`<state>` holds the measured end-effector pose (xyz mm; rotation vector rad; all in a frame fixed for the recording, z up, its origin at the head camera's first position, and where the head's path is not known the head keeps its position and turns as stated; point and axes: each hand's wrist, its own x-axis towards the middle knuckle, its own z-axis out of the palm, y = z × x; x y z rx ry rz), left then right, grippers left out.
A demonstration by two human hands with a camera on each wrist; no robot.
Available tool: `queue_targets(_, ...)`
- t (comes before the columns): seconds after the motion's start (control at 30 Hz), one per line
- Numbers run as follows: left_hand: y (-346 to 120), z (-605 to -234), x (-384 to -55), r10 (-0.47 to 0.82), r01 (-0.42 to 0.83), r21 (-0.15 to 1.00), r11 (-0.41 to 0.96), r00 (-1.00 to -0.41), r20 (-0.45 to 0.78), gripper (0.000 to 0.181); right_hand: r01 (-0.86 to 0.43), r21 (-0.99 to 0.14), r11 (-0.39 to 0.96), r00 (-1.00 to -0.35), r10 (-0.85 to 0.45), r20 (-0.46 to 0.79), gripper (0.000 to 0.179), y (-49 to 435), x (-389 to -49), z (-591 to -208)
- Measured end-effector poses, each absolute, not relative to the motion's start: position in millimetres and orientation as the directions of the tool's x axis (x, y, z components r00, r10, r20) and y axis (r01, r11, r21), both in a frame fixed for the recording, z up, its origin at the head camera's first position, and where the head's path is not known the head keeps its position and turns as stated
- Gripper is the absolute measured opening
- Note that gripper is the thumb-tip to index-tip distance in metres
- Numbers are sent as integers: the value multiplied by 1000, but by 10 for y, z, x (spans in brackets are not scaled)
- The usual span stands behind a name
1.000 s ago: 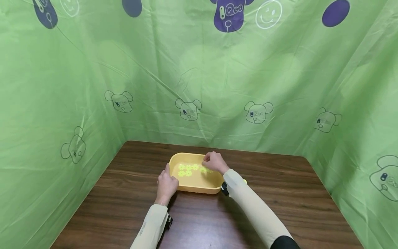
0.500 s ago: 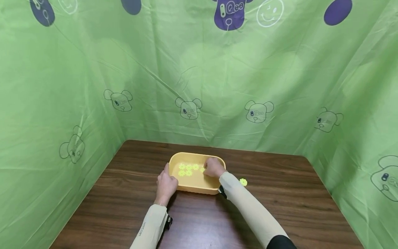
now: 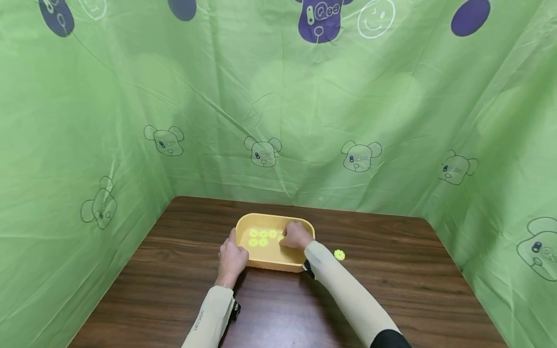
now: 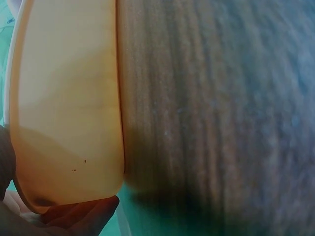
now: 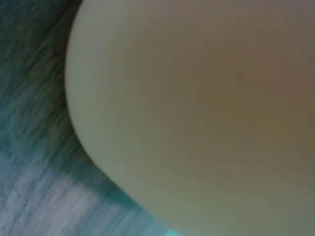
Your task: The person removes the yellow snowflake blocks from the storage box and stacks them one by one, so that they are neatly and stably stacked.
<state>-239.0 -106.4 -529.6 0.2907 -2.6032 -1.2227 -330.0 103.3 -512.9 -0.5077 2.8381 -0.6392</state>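
A shallow yellow plastic tray (image 3: 271, 265) sits on the wooden table with several small bright yellow flower-shaped pieces (image 3: 263, 234) lying flat inside. My left hand (image 3: 232, 261) grips the tray's near left corner. In the left wrist view, fingers (image 4: 91, 216) curl under the tray wall (image 4: 74, 108). My right hand (image 3: 297, 236) reaches inside the tray at the right, fingers bent and pointing down. One flower piece (image 3: 280, 238) shows at its fingertips; whether they pinch it is hidden. The tray's outer wall (image 5: 197, 118) fills most of the right wrist view, blurred.
One more yellow flower piece (image 3: 339, 254) lies on the table right of the tray, beside the right forearm. The brown wooden table (image 3: 391, 285) spreads around the tray. Green printed curtains (image 3: 313, 106) enclose the back and both sides.
My right hand has come down from above the tray's far rim to its floor, then shifted slightly left. The flower piece on the table shows more fully. My left hand keeps its grip.
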Motion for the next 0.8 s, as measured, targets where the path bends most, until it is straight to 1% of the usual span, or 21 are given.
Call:
queue_targets(0.03, -1063, -5296, -2391, -284, -74, 774, 629, -949, 140, 69, -284, -450, 847, -924, -366, -107, 55, 1028, -3299, -5133)
queue_targets(0.1, -1061, -5296, -2393, -284, -72, 773, 630, -948, 143, 69, -276, -460, 844, -927, -360, -104, 58, 1021, -3296, -5135)
queue_targets(0.33, -1061, -5306, -2406, -283, -62, 765, 641, -946, 160, 68, -213, -482, 850, -940, -312, -135, 53, 1018, -3284, -5132)
queue_targets(0.43, -1063, -5313, -2416, -285, -50, 756, 652, -941, 183, 67, -211, -483, 850, -947, -300, -114, 43, 1014, -3271, -5117)
queue_targets(0.57, -1062, -5316, -2425, -288, -36, 751, 659, -935, 208, 67, -226, -489, 842, -957, -286, -51, 26, 1012, -3241, -5084)
queue_targets(0.8, -1050, -5315, -2414, -288, -53, 749, 660, -939, 187, 68, -267, -524, 808, -949, -314, 0, 24, 1057, -3187, -5071)
